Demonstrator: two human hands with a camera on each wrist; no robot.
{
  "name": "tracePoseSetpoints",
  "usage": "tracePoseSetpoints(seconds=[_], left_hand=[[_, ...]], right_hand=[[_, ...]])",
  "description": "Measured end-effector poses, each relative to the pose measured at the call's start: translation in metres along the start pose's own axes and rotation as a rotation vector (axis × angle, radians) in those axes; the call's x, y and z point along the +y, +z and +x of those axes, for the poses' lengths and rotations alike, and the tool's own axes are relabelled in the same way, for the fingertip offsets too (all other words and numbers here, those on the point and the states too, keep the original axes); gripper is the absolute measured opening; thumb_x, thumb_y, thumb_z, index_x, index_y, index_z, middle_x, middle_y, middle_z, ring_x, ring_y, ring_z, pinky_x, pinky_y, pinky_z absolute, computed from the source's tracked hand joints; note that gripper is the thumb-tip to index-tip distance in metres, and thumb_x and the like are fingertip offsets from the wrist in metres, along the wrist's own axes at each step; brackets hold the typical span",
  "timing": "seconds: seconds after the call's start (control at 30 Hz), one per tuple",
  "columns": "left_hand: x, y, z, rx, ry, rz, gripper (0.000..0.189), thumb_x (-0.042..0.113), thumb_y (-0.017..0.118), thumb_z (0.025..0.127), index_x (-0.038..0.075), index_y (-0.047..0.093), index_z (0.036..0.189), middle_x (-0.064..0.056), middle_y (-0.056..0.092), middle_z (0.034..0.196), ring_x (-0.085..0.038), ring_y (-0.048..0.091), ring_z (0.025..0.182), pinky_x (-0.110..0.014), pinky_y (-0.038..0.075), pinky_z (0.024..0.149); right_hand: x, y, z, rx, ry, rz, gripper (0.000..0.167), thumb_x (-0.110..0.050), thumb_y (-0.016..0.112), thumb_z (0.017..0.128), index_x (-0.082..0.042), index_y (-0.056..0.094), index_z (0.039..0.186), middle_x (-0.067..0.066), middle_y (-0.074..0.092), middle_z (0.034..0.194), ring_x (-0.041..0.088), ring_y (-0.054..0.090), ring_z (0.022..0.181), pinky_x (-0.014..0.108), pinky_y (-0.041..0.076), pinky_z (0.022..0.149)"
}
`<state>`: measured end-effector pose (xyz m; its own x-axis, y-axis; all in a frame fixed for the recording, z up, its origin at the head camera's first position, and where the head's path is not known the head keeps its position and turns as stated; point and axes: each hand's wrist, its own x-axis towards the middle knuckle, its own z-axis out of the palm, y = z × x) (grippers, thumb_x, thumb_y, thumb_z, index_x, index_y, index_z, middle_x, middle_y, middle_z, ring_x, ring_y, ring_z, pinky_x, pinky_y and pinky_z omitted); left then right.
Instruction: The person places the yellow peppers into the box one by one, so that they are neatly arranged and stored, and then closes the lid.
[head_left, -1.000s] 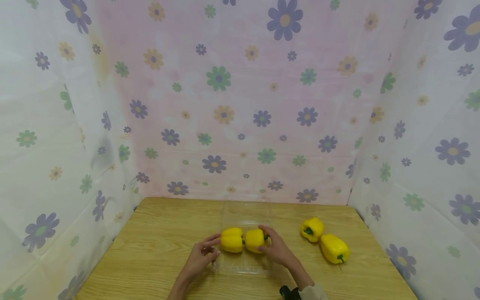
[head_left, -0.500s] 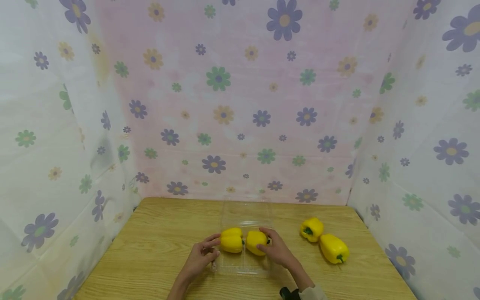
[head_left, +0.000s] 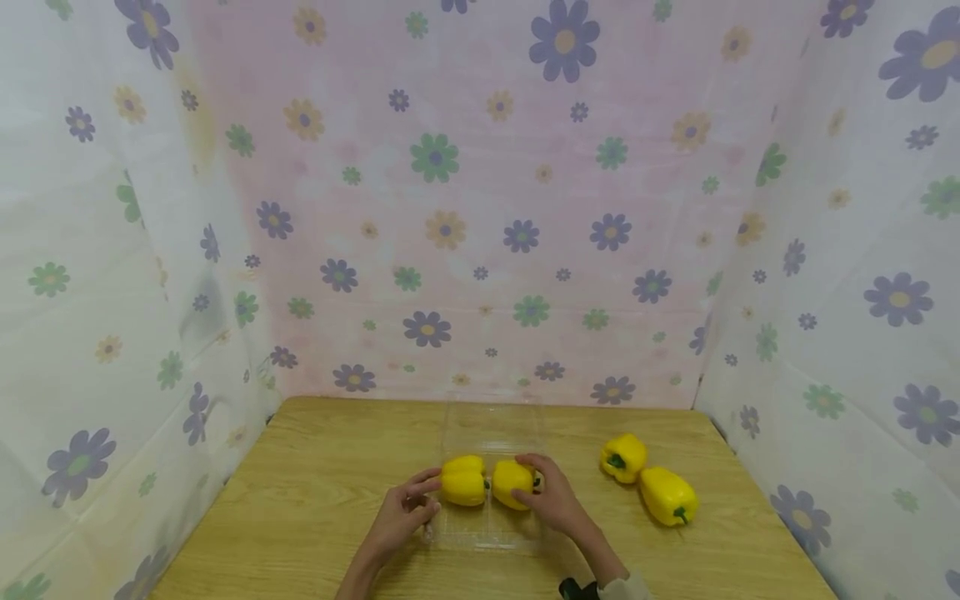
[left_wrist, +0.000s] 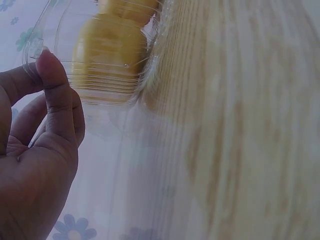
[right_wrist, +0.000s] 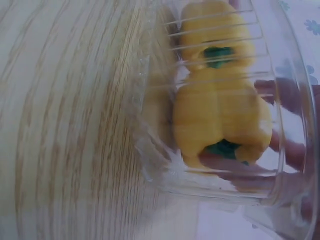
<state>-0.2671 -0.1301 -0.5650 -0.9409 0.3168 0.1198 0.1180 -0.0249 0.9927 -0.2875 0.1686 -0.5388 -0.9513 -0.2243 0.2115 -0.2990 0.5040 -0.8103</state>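
Observation:
Two yellow bell peppers lie side by side inside a clear plastic clamshell box [head_left: 491,533], their stems pointing right. My left hand [head_left: 396,518] pinches the box's left rim between thumb and finger, as the left wrist view shows, close to the left bell pepper [head_left: 462,483]. Around the right bell pepper [head_left: 512,485] curl the thumb and fingers of my right hand [head_left: 558,498]. Seen through the box wall in the right wrist view, that pepper's green stem [right_wrist: 223,149] has fingers beside it. A narrow gap separates the two peppers.
On the wooden table [head_left: 315,483] to the right lie another yellow bell pepper [head_left: 624,458] and, touching it, a longer one [head_left: 667,497]. The box's open lid [head_left: 492,425] lies back behind the peppers. Flowered cloth walls [head_left: 480,342] enclose the table's back and sides.
The right pepper has shifted slightly to the right and turned a little in my right hand, widening the gap beside the left one. My left hand keeps its place.

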Motion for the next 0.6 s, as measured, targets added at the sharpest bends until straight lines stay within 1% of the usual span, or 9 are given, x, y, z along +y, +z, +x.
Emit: tracePoseSetpoints(seconds=[0.23, 0.37, 0.5, 0.6], left_hand=[[0.001, 0.0, -0.001, -0.001, -0.002, -0.01, 0.043, 0.001, 0.066, 0.096, -0.011, 0.058, 0.137, -0.025, 0.036, 0.159, -0.009, 0.057, 0.078, -0.019, 0.051, 0.059], [0.0, 0.0, -0.001, -0.008, 0.022, -0.003, 0.043, 0.001, 0.065, 0.097, -0.013, 0.057, 0.137, -0.028, 0.036, 0.158, -0.008, 0.058, 0.08, -0.019, 0.052, 0.059], [-0.001, 0.0, -0.001, -0.012, 0.047, 0.004, 0.042, 0.001, 0.064, 0.098, -0.015, 0.056, 0.136, -0.031, 0.036, 0.157, -0.007, 0.059, 0.082, -0.018, 0.053, 0.06], [0.0, 0.0, -0.001, -0.006, 0.039, 0.001, 0.042, 0.0, 0.064, 0.097, -0.014, 0.056, 0.136, -0.03, 0.036, 0.157, -0.008, 0.059, 0.082, -0.018, 0.052, 0.06]], right_hand=[[-0.005, 0.001, -0.002, 0.014, -0.003, -0.033, 0.053, -0.013, 0.08, 0.088, 0.004, 0.06, 0.134, 0.031, 0.047, 0.144, 0.053, 0.044, 0.134, 0.066, 0.042, 0.105], [-0.011, 0.0, -0.004, 0.037, 0.003, -0.044, 0.051, -0.017, 0.075, 0.093, 0.005, 0.058, 0.136, 0.032, 0.045, 0.146, 0.054, 0.043, 0.134, 0.065, 0.044, 0.103], [-0.014, -0.003, -0.007, 0.076, 0.0, -0.005, 0.046, -0.022, 0.065, 0.101, 0.006, 0.057, 0.136, 0.033, 0.041, 0.148, 0.055, 0.041, 0.135, 0.061, 0.05, 0.098], [-0.013, -0.005, -0.007, 0.123, -0.014, 0.057, 0.04, -0.02, 0.059, 0.104, 0.006, 0.058, 0.135, 0.031, 0.043, 0.147, 0.053, 0.042, 0.135, 0.056, 0.054, 0.096]])
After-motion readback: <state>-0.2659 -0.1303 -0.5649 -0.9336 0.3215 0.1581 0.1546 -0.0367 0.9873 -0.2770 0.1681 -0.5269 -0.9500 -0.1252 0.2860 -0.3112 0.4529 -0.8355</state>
